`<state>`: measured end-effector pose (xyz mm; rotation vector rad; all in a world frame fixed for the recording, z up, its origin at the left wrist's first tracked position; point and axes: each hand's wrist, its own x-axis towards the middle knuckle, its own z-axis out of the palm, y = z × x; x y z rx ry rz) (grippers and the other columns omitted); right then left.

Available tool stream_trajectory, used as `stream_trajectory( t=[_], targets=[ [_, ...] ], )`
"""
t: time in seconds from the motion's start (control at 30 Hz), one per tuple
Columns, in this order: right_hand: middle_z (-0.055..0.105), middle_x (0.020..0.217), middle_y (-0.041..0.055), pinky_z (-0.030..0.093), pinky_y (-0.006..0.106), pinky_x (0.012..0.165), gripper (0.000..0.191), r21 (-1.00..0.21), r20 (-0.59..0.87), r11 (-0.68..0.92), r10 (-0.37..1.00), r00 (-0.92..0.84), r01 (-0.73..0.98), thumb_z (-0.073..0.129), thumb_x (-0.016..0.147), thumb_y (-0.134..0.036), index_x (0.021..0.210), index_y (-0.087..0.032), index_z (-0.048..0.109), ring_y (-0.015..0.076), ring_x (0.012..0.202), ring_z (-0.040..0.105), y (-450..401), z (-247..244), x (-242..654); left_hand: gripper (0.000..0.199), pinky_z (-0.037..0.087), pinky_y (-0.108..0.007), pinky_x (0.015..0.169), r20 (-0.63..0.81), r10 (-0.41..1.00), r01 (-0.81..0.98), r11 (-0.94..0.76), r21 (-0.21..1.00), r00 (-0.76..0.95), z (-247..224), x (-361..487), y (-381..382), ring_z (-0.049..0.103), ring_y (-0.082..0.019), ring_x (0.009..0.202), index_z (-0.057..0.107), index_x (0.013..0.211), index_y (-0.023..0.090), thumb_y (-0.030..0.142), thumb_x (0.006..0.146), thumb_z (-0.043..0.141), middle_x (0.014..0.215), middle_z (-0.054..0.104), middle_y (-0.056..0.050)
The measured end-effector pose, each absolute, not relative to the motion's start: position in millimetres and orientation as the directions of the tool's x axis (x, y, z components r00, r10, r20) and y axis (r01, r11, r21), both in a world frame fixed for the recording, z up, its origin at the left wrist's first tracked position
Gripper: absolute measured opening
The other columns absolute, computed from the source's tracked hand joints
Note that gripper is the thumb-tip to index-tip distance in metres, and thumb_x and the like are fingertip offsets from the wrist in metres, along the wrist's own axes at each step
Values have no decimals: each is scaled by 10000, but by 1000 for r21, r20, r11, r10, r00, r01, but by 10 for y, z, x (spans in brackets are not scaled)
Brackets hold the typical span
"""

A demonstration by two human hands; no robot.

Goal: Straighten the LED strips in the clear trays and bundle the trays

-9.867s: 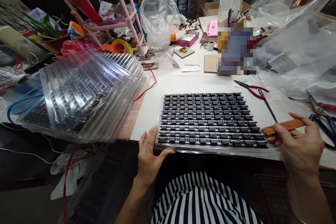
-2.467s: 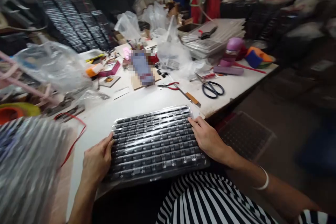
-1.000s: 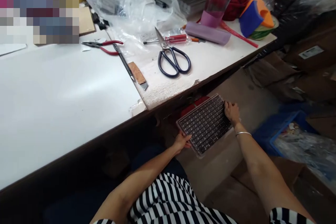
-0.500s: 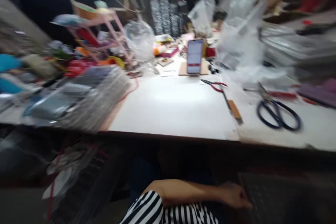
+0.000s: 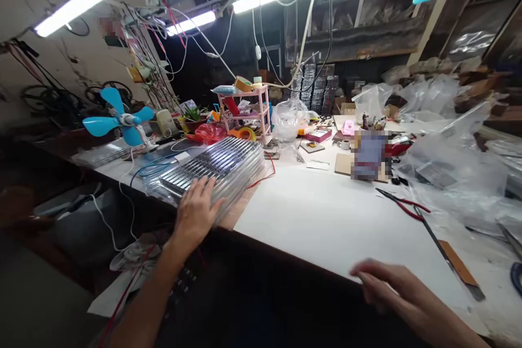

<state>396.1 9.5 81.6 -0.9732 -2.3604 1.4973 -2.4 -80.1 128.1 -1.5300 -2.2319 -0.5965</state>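
My left hand (image 5: 198, 209) lies with its fingers spread on the near edge of a stack of clear plastic trays (image 5: 220, 166) at the left of the table. The trays seem to hold rows of dark strips. At the table's front edge, my right hand (image 5: 387, 285) is slightly blurred, its thumb and fingers brought together; whatever they hold, if anything, is too small to name. A white sheet (image 5: 326, 217) lies flat on the table between the two hands.
Red-handled pliers (image 5: 403, 204) and a tool with an orange-brown handle (image 5: 459, 263) lie at the right. Clear plastic bags (image 5: 452, 157) are heaped behind them. Further back are a pixelated phone (image 5: 369, 155) and a pink rack (image 5: 263, 111). A blue fan (image 5: 122, 119) stands at the far left.
The view has swung up and left. My left hand now rests on the tray stack, and my right hand shows at the table edge. Earlier one forearm reached rightward below the table.
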Motion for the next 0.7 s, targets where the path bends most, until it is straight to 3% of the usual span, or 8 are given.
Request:
stream_trajectory(
  t=[0.07,0.13,0.27,0.33,0.43,0.57,0.63,0.7],
  targets=[
    [615,727,33,490,327,624,308,-842,-117,376,573,-811,387,410,906,-514,951,-310,636,175,630,586,306,1058,3448,517,348,-507,1040,515,801,930,367,-20,-305,1161,-306,-793,441,-348,1277,513,1293,60,369,893,406,1346,515,-201],
    [620,751,34,478,299,601,331,-814,-50,474,520,-852,337,399,927,-480,930,-249,636,157,629,575,508,1138,2969,489,362,-488,1030,527,810,928,358,-101,-256,1046,-449,-783,470,-337,1256,520,1291,53,314,915,348,1331,532,-193],
    [654,809,43,478,271,614,266,-581,166,762,454,-876,284,432,933,-341,873,-200,649,142,652,589,936,1012,2238,480,370,-475,1025,609,780,946,288,-148,-143,924,-635,-946,522,-338,1203,555,1256,47,316,925,336,1279,579,-181],
    [658,866,63,486,280,650,259,-469,235,830,448,-862,303,412,938,-278,942,-185,654,149,690,600,1176,940,1979,463,366,-485,1029,653,751,962,238,-134,-95,892,-798,-1157,548,-328,1178,546,1272,104,342,923,357,1260,601,-151],
    [637,1013,120,490,336,760,331,-372,296,866,452,-842,334,380,924,-181,1183,-156,584,196,845,608,1534,897,1634,441,333,-507,1068,681,719,981,193,-2,-140,870,-1093,-1538,540,-289,1201,463,1340,300,362,905,415,1286,599,-54],
    [494,1341,142,415,420,954,555,-243,338,932,342,-877,269,451,860,-91,1407,-170,394,259,1144,491,1904,926,1108,482,336,-478,1101,610,689,918,242,314,-390,911,-1425,-1838,396,-245,1335,398,1302,532,431,844,507,1425,437,135],
    [412,1431,118,387,441,987,605,-195,336,957,272,-902,216,490,836,-79,1420,-197,386,277,1192,449,2016,951,841,511,339,-464,1102,536,682,857,293,424,-497,931,-1578,-1824,365,-242,1354,383,1287,571,439,817,533,1456,367,189],
    [380,1460,105,384,447,990,628,-164,332,971,222,-917,176,493,819,-57,1419,-211,392,279,1185,454,2074,965,632,542,333,-456,1101,461,683,805,342,484,-567,932,-1733,-1733,381,-245,1344,380,1306,532,408,801,534,1470,354,173]
  ],
)
